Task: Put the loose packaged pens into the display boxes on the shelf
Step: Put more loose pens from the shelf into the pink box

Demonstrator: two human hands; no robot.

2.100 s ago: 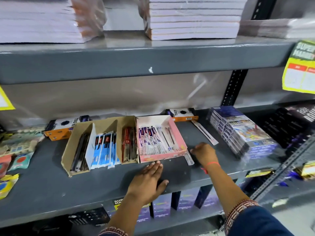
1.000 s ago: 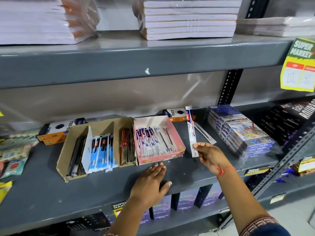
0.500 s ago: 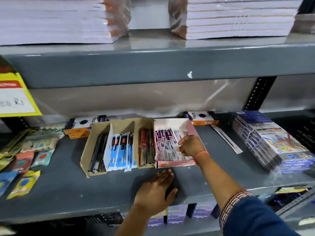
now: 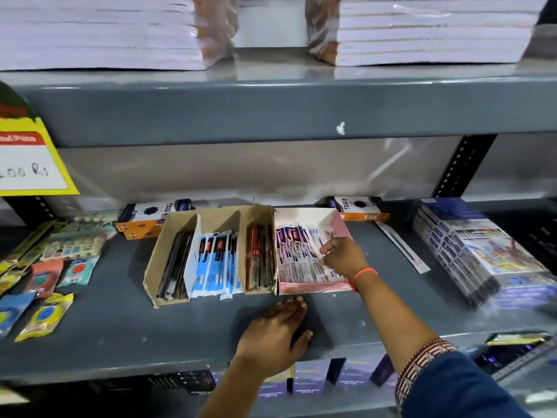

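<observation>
A pink display box (image 4: 313, 287) stands on the grey shelf (image 4: 120, 327), filled with white-and-purple packaged pens (image 4: 297, 254). My right hand (image 4: 343, 257) is inside this box, fingertips pinching one of the pen packets among the others. Left of it a brown cardboard display box (image 4: 164, 251) holds black, blue and red pen packets in three compartments. One loose packaged pen (image 4: 402, 247) lies on the shelf to the right of the pink box. My left hand (image 4: 275, 336) rests flat on the shelf's front part, holding nothing.
Two orange-and-black boxes (image 4: 150, 217) (image 4: 358, 208) sit behind the display boxes. A stack of wrapped colour-pencil packs (image 4: 479, 251) fills the right side. Small sachets and eraser packs (image 4: 48, 276) lie at the left. Notebook stacks (image 4: 422, 28) load the upper shelf; a yellow price tag (image 4: 30, 164) hangs left.
My right hand picked a loose pen packet off the shelf right of the pink box, lifted it, and brought it into the pink box. My left hand stayed flat on the shelf.
</observation>
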